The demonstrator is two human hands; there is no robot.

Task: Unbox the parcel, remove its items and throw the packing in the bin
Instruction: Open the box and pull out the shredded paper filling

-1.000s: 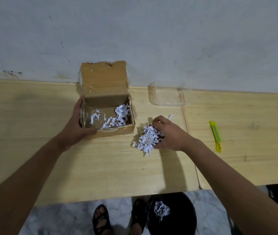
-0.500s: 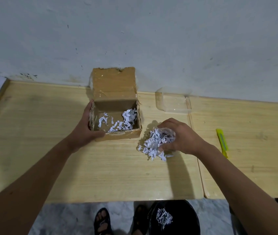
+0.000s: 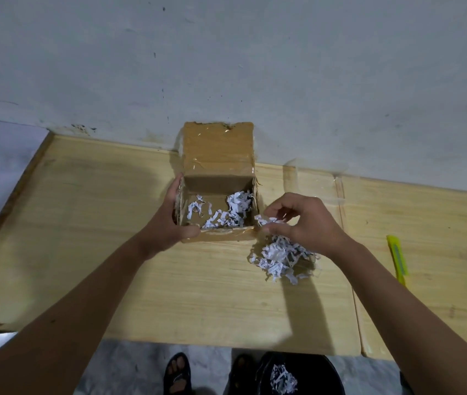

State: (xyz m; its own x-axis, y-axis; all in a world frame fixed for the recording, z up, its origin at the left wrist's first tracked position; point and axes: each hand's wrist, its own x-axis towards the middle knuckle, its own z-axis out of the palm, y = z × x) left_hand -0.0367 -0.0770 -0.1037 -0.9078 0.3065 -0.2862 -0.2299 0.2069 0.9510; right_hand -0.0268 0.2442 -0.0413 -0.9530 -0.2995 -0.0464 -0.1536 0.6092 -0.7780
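Note:
An open brown cardboard box (image 3: 218, 151) stands on the wooden table with its lid up against the wall. White shredded paper (image 3: 228, 213) lies inside it. My left hand (image 3: 169, 223) grips the box's left front corner, thumb on the front wall. My right hand (image 3: 307, 223) is just right of the box, its fingers pinching the top of a clump of shredded paper (image 3: 280, 258) that hangs down to the table. A black bin (image 3: 329, 374) on the floor below the table edge holds some shreds (image 3: 283, 380).
A yellow utility knife (image 3: 396, 258) lies on the table at the right. A clear plastic container (image 3: 316, 178) sits against the wall behind my right hand. My feet in sandals (image 3: 178, 372) stand left of the bin. The table (image 3: 84, 238) has a seam at the right.
My right hand has lifted from the pile and moved closer to the box's corner, raising some of the shreds with it. My left hand stays on the box.

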